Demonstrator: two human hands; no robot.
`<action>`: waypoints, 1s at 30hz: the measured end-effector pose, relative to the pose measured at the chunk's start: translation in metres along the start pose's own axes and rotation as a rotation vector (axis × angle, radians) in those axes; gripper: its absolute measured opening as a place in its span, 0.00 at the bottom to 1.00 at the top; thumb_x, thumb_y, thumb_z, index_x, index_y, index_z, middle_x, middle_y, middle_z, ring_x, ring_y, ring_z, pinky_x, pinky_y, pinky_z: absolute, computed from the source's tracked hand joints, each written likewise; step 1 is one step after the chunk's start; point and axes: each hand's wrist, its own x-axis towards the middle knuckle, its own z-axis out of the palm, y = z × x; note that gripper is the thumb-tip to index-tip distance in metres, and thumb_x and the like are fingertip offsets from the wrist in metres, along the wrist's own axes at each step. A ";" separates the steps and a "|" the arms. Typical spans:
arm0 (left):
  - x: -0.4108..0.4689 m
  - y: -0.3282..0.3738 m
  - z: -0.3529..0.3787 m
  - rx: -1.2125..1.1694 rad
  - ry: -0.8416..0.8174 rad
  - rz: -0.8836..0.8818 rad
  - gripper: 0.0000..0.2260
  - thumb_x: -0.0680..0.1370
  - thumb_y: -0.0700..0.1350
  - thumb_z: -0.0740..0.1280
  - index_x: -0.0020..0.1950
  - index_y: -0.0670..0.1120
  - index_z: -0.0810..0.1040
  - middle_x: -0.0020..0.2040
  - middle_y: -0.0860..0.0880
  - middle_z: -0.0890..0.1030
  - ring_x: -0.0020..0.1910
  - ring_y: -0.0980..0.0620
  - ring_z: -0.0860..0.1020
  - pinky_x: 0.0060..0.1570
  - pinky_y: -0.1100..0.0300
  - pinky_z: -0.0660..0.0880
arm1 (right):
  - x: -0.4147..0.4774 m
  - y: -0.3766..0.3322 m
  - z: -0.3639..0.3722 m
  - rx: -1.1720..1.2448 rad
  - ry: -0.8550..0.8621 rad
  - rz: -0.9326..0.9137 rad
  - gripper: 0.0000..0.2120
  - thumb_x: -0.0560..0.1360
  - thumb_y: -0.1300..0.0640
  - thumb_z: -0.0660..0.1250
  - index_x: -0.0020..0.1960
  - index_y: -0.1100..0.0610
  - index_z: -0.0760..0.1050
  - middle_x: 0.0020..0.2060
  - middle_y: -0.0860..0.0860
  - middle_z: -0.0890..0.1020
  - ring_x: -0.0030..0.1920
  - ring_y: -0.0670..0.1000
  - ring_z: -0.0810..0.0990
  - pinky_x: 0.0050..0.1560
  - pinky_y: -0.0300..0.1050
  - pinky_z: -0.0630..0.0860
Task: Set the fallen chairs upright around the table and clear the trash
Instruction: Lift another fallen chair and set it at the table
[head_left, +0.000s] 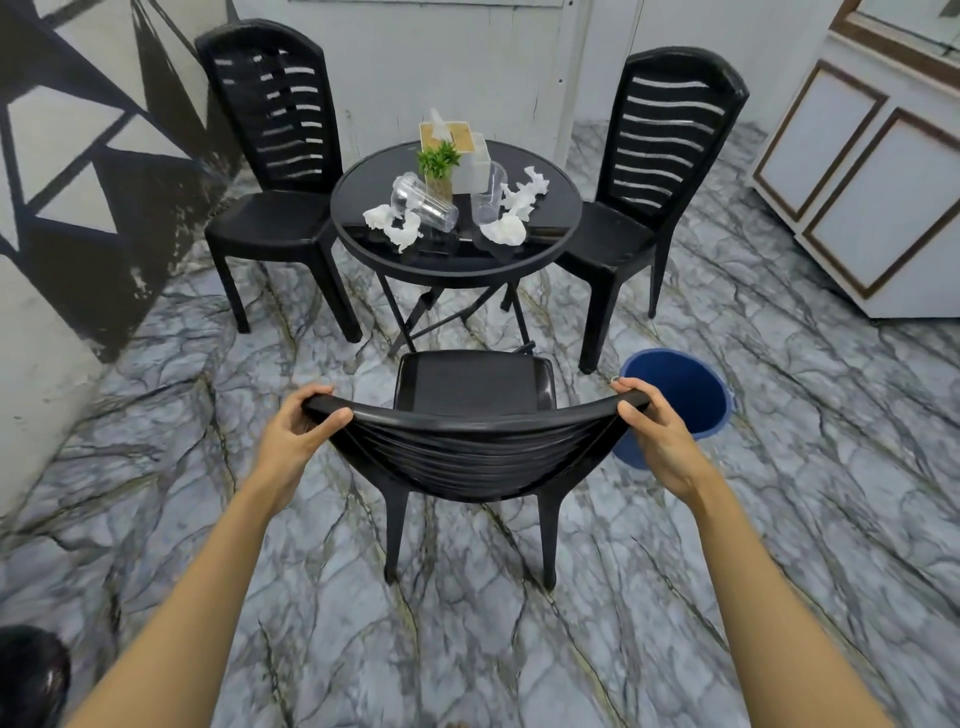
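A black plastic chair (470, 447) stands upright in front of me, its seat facing the round black table (363, 228). My left hand (298, 434) grips the left end of its backrest top and my right hand (657, 436) grips the right end. Two more black chairs stand upright, one at the table's left (270, 156) and one at its right (660, 166). On the tabletop lie crumpled white tissues (395, 224) (506, 228) and two clear plastic cups (423, 203) (490, 195), the left one tipped on its side.
A blue bucket (685, 395) stands on the marble floor right of the near chair. A small potted plant (439, 171) and a tissue box (451, 136) sit on the table. A white cabinet (857, 182) is at the right, a patterned wall (78, 156) at the left.
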 end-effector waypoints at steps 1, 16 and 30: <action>-0.002 -0.001 0.001 -0.001 0.012 0.006 0.12 0.74 0.38 0.68 0.56 0.47 0.74 0.55 0.52 0.76 0.54 0.55 0.75 0.50 0.65 0.72 | 0.000 -0.001 -0.001 0.005 -0.008 0.006 0.39 0.49 0.35 0.80 0.56 0.48 0.75 0.56 0.44 0.76 0.56 0.45 0.75 0.57 0.37 0.75; 0.019 0.000 0.001 -0.017 0.087 0.003 0.13 0.74 0.42 0.68 0.58 0.48 0.73 0.52 0.52 0.75 0.57 0.52 0.73 0.62 0.58 0.69 | 0.052 -0.014 0.010 0.002 -0.076 0.002 0.38 0.49 0.37 0.80 0.55 0.50 0.75 0.51 0.47 0.76 0.50 0.43 0.77 0.48 0.29 0.74; 0.023 0.005 -0.005 0.082 0.026 -0.036 0.14 0.75 0.44 0.68 0.60 0.50 0.72 0.52 0.56 0.76 0.55 0.55 0.74 0.60 0.57 0.68 | 0.057 -0.018 0.009 -0.111 -0.152 0.074 0.38 0.48 0.35 0.80 0.52 0.49 0.72 0.53 0.49 0.72 0.52 0.48 0.73 0.53 0.41 0.70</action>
